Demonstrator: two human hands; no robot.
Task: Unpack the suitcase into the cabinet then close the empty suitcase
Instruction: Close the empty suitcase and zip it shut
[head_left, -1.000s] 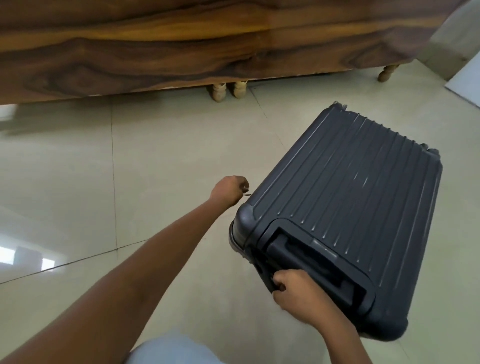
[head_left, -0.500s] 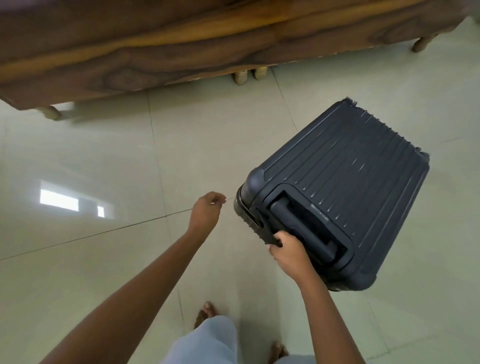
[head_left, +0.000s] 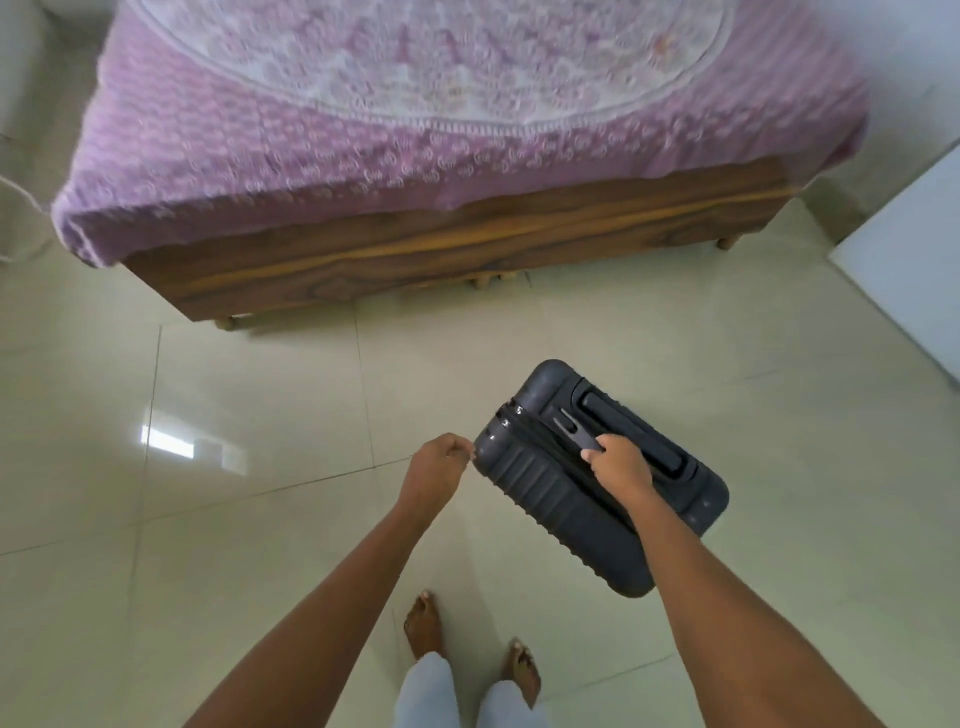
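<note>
The bed (head_left: 467, 104), under a purple patterned cover, fills the 12 o'clock side, with pale floor tiles (head_left: 234, 519) below it and a white panel (head_left: 909, 270) at 3 o'clock. Your dark suitcase (head_left: 545, 488) stands on the floor at about 5 o'clock. Its top faces you, and the top's long axis runs from 10 to 4 o'clock. No writing on it is readable. Half a second ago it lay tipped with its ribbed face up; now it is upright and your view is higher. Your right hand (head_left: 621, 465) is wrapped round the top carry handle (head_left: 574, 434). Your left hand (head_left: 436, 467) sits curled just beside the shell's 9 o'clock corner; whether it pinches anything, I cannot tell.
</note>
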